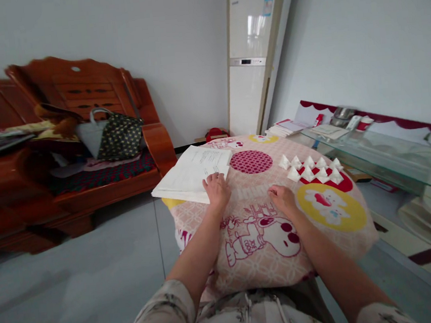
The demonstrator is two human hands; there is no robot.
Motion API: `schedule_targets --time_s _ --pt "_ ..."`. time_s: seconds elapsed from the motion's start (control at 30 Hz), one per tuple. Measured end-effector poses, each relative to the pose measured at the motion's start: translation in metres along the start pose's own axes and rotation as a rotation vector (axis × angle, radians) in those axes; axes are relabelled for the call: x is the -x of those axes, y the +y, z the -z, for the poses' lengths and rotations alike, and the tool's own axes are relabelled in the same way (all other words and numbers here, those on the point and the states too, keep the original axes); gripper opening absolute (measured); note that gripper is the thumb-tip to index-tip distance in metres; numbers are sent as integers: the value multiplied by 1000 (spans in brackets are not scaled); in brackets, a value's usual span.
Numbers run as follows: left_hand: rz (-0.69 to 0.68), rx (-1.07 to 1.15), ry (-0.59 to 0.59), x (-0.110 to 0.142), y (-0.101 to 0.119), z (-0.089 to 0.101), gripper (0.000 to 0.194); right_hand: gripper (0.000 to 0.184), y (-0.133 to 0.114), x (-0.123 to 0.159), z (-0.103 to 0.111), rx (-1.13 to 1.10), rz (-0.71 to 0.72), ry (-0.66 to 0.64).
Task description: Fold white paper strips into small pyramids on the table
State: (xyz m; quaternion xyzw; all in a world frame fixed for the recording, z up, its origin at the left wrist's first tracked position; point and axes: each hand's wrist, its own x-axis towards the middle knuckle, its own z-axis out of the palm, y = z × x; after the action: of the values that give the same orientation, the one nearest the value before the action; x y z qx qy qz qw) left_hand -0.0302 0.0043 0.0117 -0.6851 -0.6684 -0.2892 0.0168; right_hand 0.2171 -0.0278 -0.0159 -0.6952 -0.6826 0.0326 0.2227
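Note:
My left hand (217,188) lies over the near right corner of a stack of white paper sheets (189,171), its fingers a little apart and touching the top sheet. A few lines of print show on that sheet. On the patterned cloth to the right rests my right hand (282,198), fingers curled together, with nothing visible in them. Farther right, several small folded white paper pyramids (308,173) stand in two rows on the cloth.
A pink cartoon-print cloth (262,274) covers the round table. Right of it stands a glass-topped cabinet (386,157) bearing papers and a metal container (344,113). A wooden sofa (78,86) with bags is at left; a tall white air conditioner (249,97) stands behind.

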Motion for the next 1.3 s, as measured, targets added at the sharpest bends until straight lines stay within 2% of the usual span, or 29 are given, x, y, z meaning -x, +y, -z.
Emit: schedule_targets --time_s 0.13,0.27,0.5,0.67,0.77,0.83,0.97,1.07,1.17,1.3 --pt "86 -55 -89 -2 -8 1 34 22 0 0 0 -2 12 -12" --pt "89 -45 -140 -3 -10 0 30 23 0 0 0 5 4 -3" --pt "121 12 -97 -7 -11 -4 27 22 -1 2 2 -31 15 14" --pt "157 60 -61 -12 -13 2 25 21 -3 2 3 -44 -6 0" --pt "48 140 69 -11 -6 4 24 23 -5 3 4 -33 -10 -3" --pt "-65 205 99 -6 5 2 21 23 -6 3 4 -32 -6 9" --pt "-261 352 -73 14 33 -5 18 25 -7 2 4 -104 -14 62" --pt "-325 436 -193 26 49 -8 15 25 -5 2 4 -175 -5 108" --pt "-287 531 -250 29 53 -12 14 24 -3 2 2 -218 11 139" --pt "-151 688 -306 24 48 -17 15 21 -3 3 1 -274 39 169"
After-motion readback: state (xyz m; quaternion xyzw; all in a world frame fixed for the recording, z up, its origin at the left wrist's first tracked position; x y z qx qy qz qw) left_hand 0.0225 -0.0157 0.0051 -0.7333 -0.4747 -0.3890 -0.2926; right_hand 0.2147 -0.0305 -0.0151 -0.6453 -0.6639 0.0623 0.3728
